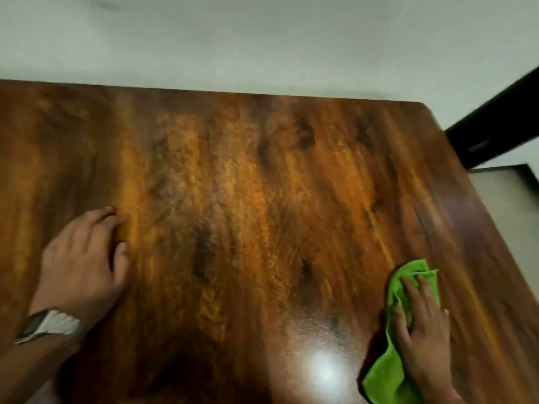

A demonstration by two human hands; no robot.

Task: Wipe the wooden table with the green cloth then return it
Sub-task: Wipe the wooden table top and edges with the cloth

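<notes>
The wooden table (pixel 248 176) fills most of the view, dark brown with orange grain and a bright glare spot near the front. A crumpled green cloth (pixel 388 371) lies on its right front part. My right hand (pixel 423 328) presses flat on top of the cloth with fingers spread, pointing away from me. My left hand (pixel 84 258) rests flat on the bare wood at the left, fingers together and pointing toward the far side. A silver watch (pixel 49 325) sits on that wrist.
A pale wall (pixel 262 39) runs right behind the table's far edge. The table's right edge slants down toward the lower right, with pale floor (pixel 507 199) beyond it. A dark door or frame (pixel 495 126) stands at the far right.
</notes>
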